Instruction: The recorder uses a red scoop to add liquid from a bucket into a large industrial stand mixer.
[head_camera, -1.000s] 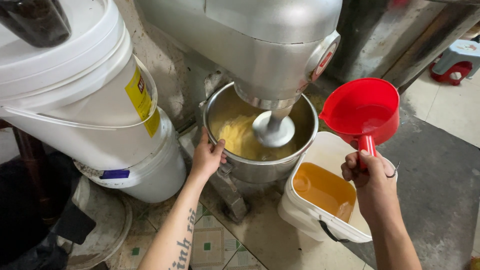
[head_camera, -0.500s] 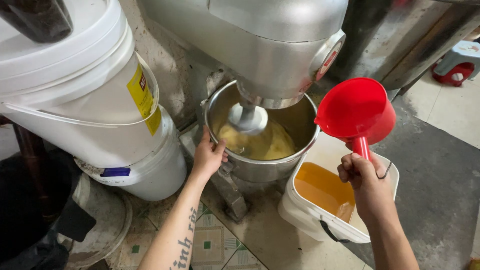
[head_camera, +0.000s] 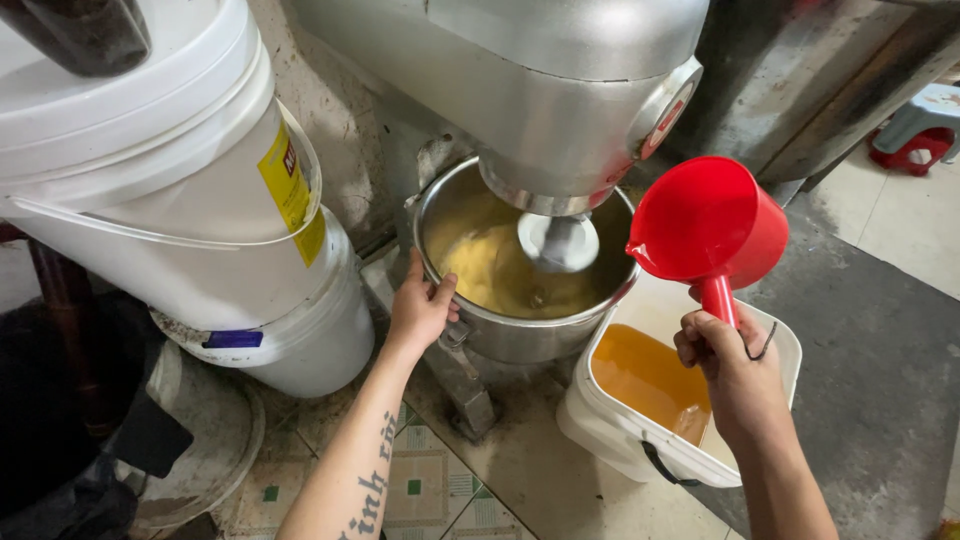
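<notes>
My left hand (head_camera: 420, 308) grips the near rim of a steel mixing bowl (head_camera: 520, 340) that sits under a large grey mixer head (head_camera: 520, 90). Yellow batter (head_camera: 490, 270) fills the bowl, and the mixer's attachment (head_camera: 558, 242) hangs in it. My right hand (head_camera: 722, 358) holds a red plastic scoop (head_camera: 705, 225) by its handle, raised and tilted toward the bowl's right rim. Below the scoop stands a white square bucket (head_camera: 770, 345) with orange liquid (head_camera: 645, 375) in it.
Two stacked white round buckets (head_camera: 180, 200) with a yellow label stand at the left against a rough wall. A black bag (head_camera: 60, 400) lies at the lower left. Patterned floor tiles (head_camera: 430, 490) show below. A small stool (head_camera: 920, 120) sits at the far right.
The red scoop has moved left toward the bowl's rim. The mixer attachment has shifted position inside the bowl. My left hand stays on the rim.
</notes>
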